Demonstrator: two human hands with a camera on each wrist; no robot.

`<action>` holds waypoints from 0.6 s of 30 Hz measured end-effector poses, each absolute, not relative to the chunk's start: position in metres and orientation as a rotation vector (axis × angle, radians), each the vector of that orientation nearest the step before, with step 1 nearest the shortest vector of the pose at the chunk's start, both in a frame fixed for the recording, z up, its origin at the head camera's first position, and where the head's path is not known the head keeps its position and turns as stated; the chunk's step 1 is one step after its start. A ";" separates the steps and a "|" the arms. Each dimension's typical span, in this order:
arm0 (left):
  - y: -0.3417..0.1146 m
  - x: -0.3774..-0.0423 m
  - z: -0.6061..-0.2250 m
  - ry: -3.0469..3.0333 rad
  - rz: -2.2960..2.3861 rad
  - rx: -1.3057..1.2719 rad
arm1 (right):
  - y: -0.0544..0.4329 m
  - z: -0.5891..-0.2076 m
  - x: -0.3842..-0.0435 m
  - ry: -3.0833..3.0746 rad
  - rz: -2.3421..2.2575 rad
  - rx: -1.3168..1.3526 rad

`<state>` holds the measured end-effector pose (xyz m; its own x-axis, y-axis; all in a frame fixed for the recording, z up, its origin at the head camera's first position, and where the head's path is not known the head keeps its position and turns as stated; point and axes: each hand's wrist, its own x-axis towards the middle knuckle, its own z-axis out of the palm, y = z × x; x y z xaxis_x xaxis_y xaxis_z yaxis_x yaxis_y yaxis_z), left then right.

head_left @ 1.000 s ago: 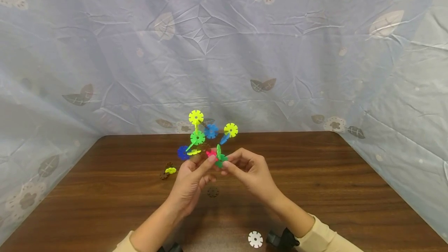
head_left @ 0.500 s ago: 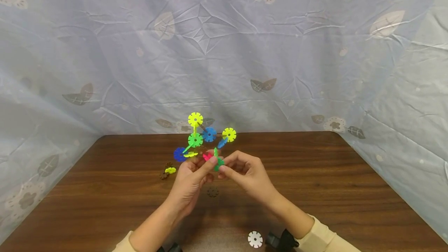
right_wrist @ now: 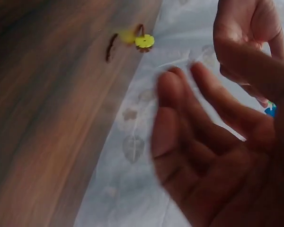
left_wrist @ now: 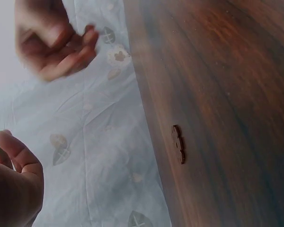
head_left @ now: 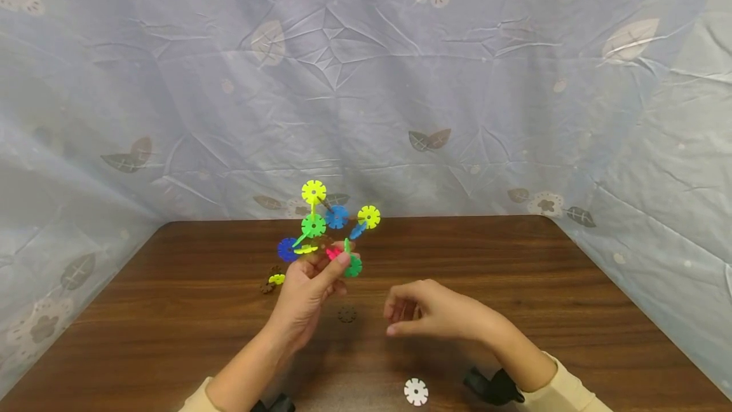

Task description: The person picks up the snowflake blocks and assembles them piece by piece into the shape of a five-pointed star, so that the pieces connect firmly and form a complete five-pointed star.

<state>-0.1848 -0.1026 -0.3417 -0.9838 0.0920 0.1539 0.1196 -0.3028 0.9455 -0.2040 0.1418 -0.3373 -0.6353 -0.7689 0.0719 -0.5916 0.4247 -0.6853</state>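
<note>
My left hand pinches a pink notched disc in a structure of interlocking plastic discs, held above the table. In it I see a yellow disc on top, a light green disc, blue discs, and a green disc beside my thumb. Fingers hide part of the pink disc. My right hand hangs above the table, apart from the structure, its fingers loosely bent with nothing between them. Below it lies a white disc. A brown disc lies between the hands.
On the wooden table, left of my left hand, sits a small cluster of brown discs and a yellow disc. A patterned curtain hangs behind the table and along both sides. Black wrist mounts sit under the forearms.
My right hand has let go of the green disc and drawn back right and toward me. The left hand and its structure have shifted slightly left.
</note>
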 end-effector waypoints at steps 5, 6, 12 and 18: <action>-0.103 -0.185 -0.342 -1.833 -2.520 -0.281 | 0.154 -0.341 -0.193 2.376 -0.797 -1.119; -0.103 -0.185 -0.342 -1.834 -2.521 -0.284 | 0.155 -0.342 -0.190 2.376 -0.763 -1.105; -0.104 -0.185 -0.341 -1.846 -2.514 -0.291 | 0.154 -0.350 -0.182 2.364 -0.629 -1.004; -0.104 -0.184 -0.341 -1.854 -2.513 -0.306 | 0.148 -0.356 -0.177 2.359 -0.553 -0.985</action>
<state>-0.1844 -0.1043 -0.3411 -0.9810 0.1117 0.1586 0.1186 -0.3018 0.9460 -0.1773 0.1484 -0.3562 -0.6002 -0.7397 -0.3043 -0.5273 0.6520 -0.5448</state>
